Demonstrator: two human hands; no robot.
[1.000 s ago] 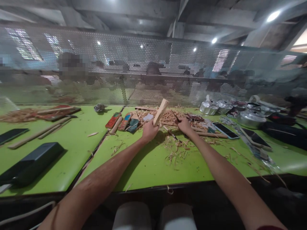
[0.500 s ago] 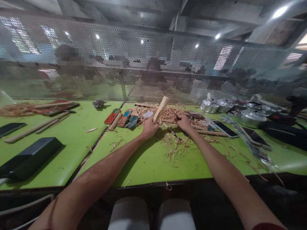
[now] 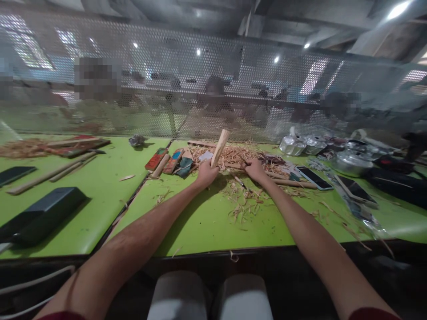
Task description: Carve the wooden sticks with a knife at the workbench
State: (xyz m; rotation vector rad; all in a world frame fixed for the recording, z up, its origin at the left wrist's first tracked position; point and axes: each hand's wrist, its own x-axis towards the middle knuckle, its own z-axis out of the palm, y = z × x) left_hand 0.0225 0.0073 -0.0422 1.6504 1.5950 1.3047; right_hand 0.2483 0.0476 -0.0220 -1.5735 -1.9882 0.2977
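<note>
My left hand (image 3: 207, 173) is closed around the lower end of a pale wooden stick (image 3: 220, 148), which tilts up and slightly right above the table. Across from it, my right hand (image 3: 255, 170) grips a thin, dark carving tool (image 3: 243, 160); only a slim part shows past the fingers, so its exact kind is unclear. The tool and the stick are apart. Behind both hands lies a heap of wood shavings (image 3: 235, 155). Between and below them, a slim pen-like tool (image 3: 239, 181) rests on the green table (image 3: 207, 222) among curled shavings.
Painted blocks (image 3: 156, 160) and a short wooden rod (image 3: 160, 166) lie left. On the right are a phone (image 3: 315, 178), another phone (image 3: 356, 190) and shiny metal kettles (image 3: 352, 163). A dark green box (image 3: 43, 215) stands far left. A perforated screen (image 3: 187, 89) closes the back; people sit behind it.
My left hand has shifted slightly left with the wooden stick, which now stands a little more upright. My right hand has barely moved, still holding the thin tool.
</note>
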